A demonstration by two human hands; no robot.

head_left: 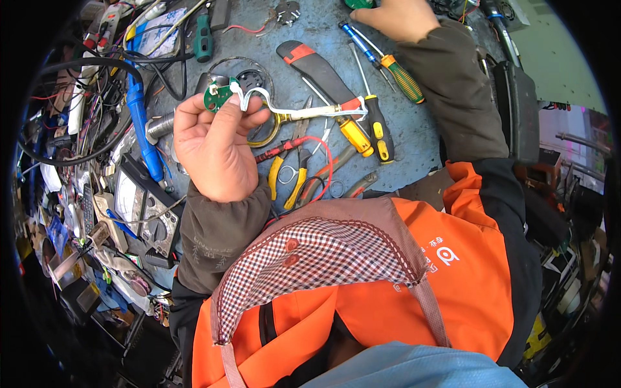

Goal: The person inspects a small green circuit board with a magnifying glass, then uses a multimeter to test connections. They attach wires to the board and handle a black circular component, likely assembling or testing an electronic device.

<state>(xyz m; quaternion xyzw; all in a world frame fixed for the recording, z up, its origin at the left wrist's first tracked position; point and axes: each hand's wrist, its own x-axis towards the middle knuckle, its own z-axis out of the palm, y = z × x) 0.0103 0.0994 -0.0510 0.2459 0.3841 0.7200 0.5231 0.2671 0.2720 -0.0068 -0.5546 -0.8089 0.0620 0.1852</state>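
Left hand: thumb and fingers pinched on a green circuit board, above the counter.
White wires: run rightward from the board toward a yellow-and-black screwdriver.
Right hand: well apart, beside a green part; cannot tell whether gripping.

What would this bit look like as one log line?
left hand: pinches green circuit board, white wires attached | right hand: near green item, top edge | bench: yellow screwdriver, yellow-handled pliers
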